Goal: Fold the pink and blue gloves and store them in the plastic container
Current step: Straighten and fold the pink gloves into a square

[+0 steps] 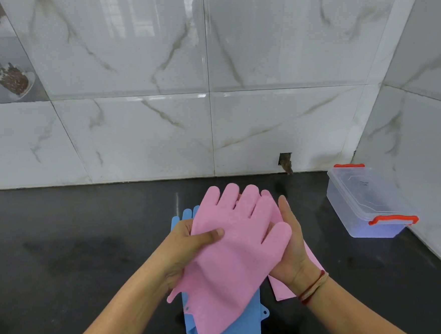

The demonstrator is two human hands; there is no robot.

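The pink glove (227,247) is held up over the middle of the black counter (77,255), its long axis running from fingertips towards the back wall down to the cuff at the near edge. The left hand (188,244) pinches its left margin, thumb on top. The right hand (292,237) lies straight and relaxed against the glove's thumb side, supporting rather than clasping. Beneath them, a second pink glove (283,290) and the blue gloves (241,329) lie flat on the counter. The plastic container (368,203) stands well apart at the right back corner with its lid apparently on. The right hand is nearer to it, so a fold across the long axis probably comes first.
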